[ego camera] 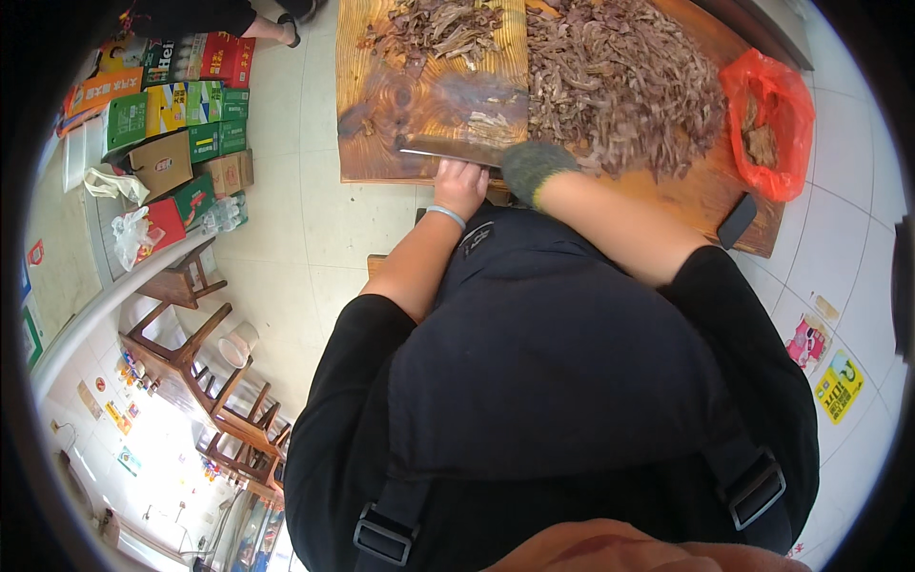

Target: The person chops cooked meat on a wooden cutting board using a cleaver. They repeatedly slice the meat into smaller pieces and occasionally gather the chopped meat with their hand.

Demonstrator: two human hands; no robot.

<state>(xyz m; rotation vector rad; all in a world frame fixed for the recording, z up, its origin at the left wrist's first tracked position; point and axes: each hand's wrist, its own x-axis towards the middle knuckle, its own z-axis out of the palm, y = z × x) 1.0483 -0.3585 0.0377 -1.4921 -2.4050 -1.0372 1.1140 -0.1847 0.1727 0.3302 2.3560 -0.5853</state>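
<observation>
My right hand (537,170), in a dark green knit glove, grips a knife at its right end. The broad knife blade (452,149) points left over the near part of a wooden cutting board (372,161). Bare and wearing a pale bracelet, my left hand (461,187) is at the board's near edge, fingers bent against or just under the blade. What those fingers hold is hidden. Beyond the blade lies a small group of pale slices (493,129). More brown strips, seemingly cooked meat (457,32), lie at the board's far end.
A large heap of similar strips (622,86) covers much of the wooden table (686,204) to the right. A red plastic bag (800,143) holding brown chunks and a dark phone (737,220) are at its right edge. Stacked cartons (161,161) and wooden stools (189,343) stand left; a person's foot (289,32) shows.
</observation>
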